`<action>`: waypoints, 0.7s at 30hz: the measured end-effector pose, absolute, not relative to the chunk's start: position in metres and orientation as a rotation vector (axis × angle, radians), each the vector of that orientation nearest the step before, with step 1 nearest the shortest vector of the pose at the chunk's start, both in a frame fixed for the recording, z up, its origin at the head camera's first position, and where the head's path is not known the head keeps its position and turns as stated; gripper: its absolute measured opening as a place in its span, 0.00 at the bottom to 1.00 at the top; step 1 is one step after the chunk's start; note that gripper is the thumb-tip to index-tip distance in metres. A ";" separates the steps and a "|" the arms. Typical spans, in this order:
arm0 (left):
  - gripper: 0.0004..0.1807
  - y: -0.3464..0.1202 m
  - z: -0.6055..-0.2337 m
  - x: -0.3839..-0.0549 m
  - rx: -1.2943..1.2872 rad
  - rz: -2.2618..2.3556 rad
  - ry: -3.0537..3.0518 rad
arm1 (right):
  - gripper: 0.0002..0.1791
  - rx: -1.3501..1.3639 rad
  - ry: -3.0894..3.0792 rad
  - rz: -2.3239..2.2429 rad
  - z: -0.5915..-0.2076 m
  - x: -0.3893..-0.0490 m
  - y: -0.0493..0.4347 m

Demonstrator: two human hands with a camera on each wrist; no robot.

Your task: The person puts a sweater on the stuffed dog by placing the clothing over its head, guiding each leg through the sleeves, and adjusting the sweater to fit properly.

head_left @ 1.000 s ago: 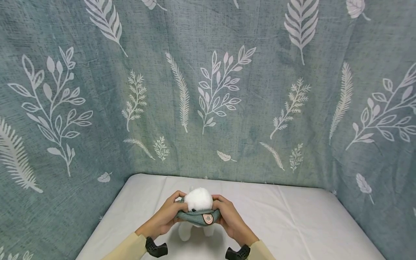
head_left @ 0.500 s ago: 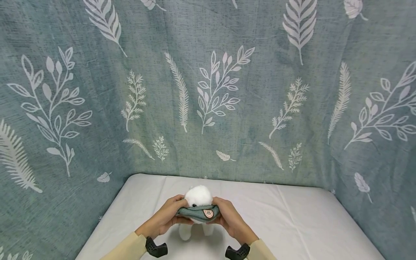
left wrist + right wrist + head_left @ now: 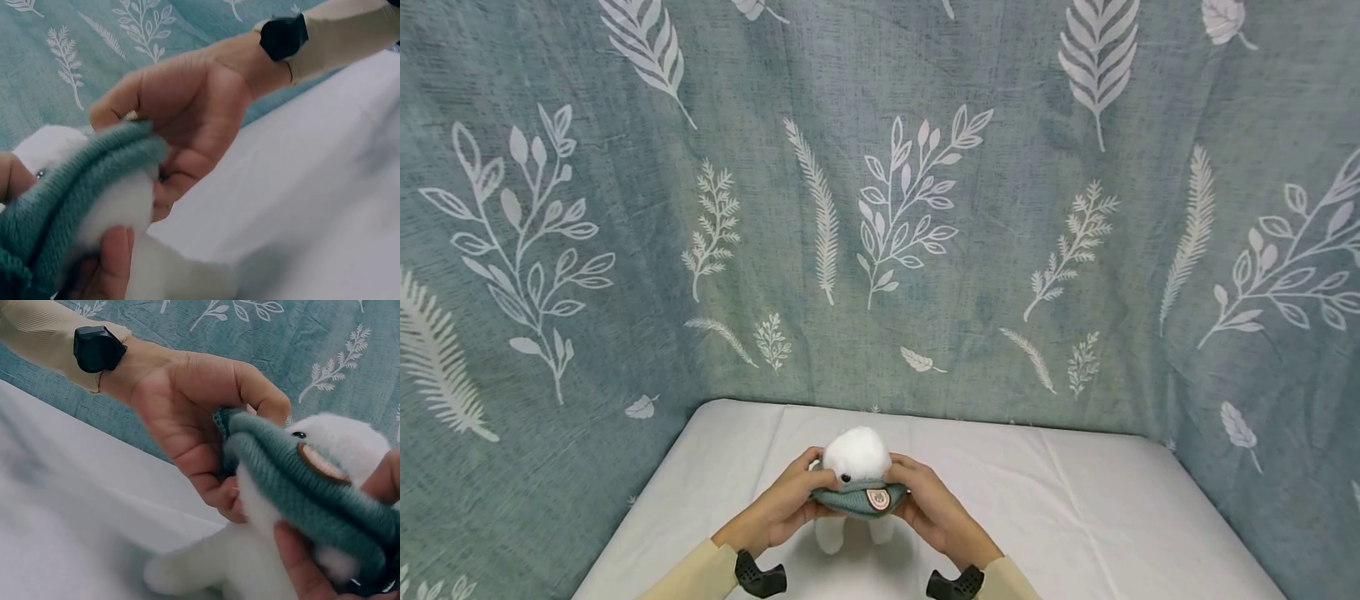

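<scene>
A white plush toy (image 3: 856, 454) with a small black eye stands upright at the middle front of the table, facing me in the head view. Around its lower face runs a teal knitted garment (image 3: 850, 501) with a ribbed, folded edge and a shield-shaped patch (image 3: 877, 499). My left hand (image 3: 790, 500) grips one side of the knit, thumb on top at the edge. On the opposite side my right hand (image 3: 928, 508) pinches the knit between thumb and fingers. The right wrist view shows fingers of the left hand (image 3: 194, 419) under the knit. The toy's white legs (image 3: 830, 535) show below.
A white cloth covers the table (image 3: 1060, 508). Green-blue curtains (image 3: 970, 350) printed with white leaves hang at the back and both sides. Black bands (image 3: 760, 575) sit on both wrists.
The knit's edge has been rolled and turned lower at the front, while both thumbs shift along its edge. Slightly more of the plush toy's head shows than one second ago.
</scene>
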State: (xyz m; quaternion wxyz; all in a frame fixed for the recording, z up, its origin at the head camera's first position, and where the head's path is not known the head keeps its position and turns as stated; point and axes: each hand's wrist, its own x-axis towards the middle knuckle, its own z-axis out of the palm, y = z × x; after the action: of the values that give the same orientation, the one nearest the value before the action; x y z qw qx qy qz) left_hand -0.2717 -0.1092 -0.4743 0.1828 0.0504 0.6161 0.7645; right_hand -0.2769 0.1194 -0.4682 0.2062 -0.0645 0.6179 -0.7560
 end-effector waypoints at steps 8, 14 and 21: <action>0.40 -0.106 -0.474 -0.268 0.132 2.129 1.817 | 0.41 -0.172 1.821 -2.088 -0.465 -0.270 0.116; 0.39 -0.106 -0.471 -0.268 0.121 2.114 1.783 | 0.41 -0.192 1.721 -2.104 -0.464 -0.270 0.115; 0.41 -0.103 -0.469 -0.265 0.119 2.098 1.775 | 0.45 -0.188 1.763 -2.067 -0.465 -0.268 0.111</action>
State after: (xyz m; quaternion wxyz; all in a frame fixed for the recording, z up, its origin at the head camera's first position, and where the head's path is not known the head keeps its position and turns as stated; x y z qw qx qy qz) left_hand -0.2652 -0.1030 -0.4689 0.1943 0.0426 0.6330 0.7482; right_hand -0.2682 0.1105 -0.4652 0.2078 -0.0675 0.6332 -0.7425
